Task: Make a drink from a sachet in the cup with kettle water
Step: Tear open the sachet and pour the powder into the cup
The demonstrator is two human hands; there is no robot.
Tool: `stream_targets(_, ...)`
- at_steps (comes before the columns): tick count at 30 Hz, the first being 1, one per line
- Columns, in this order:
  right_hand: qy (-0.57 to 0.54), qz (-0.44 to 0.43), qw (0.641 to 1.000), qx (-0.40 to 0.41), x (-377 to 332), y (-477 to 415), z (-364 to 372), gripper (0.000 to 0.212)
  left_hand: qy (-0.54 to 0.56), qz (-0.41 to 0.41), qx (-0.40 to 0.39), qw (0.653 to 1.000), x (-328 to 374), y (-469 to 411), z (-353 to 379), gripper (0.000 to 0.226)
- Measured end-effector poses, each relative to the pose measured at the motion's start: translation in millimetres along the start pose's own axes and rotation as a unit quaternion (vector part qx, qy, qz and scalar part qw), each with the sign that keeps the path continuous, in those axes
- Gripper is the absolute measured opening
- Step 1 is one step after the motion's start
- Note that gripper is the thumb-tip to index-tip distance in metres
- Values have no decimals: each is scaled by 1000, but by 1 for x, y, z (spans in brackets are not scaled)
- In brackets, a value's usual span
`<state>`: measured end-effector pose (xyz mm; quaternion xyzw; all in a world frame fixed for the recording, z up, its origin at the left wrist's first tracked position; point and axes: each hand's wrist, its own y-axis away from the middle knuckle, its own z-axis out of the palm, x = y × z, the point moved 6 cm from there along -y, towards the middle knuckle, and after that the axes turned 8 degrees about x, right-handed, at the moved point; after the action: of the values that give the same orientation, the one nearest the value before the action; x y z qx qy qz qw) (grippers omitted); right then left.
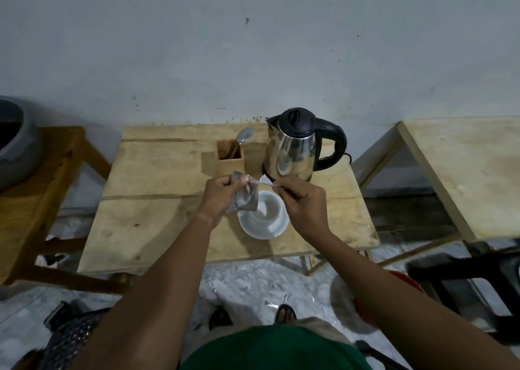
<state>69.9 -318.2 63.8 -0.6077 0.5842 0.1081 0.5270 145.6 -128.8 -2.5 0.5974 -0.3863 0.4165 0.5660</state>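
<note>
A silvery sachet (247, 198) hangs over the left rim of a white cup (270, 209) that stands on a white saucer (263, 229). My left hand (222, 192) pinches the sachet's upper left corner. My right hand (304, 203) pinches a thin torn strip (266, 183) at the sachet's top right, just above the cup. A steel kettle (292, 150) with a black lid and handle stands right behind the cup. The cup's inside looks pale; I cannot tell what it holds.
A wooden holder (229, 160) with a spoon (243, 137) sits left of the kettle on the small plywood table (157, 200). Another wooden table (464, 169) stands to the right, a stool with a grey pot (14, 141) to the left.
</note>
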Motion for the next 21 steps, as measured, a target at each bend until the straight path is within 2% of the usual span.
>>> stream_targets(11, -24, -54, 998, 26, 4, 6, -19, 14, 24, 26, 45, 998, -5, 16, 17, 8)
stream_targets(21, 23, -140, 989, 37, 1, 3, -36, 24, 14, 67, 66, 995, 12, 26, 40, 9)
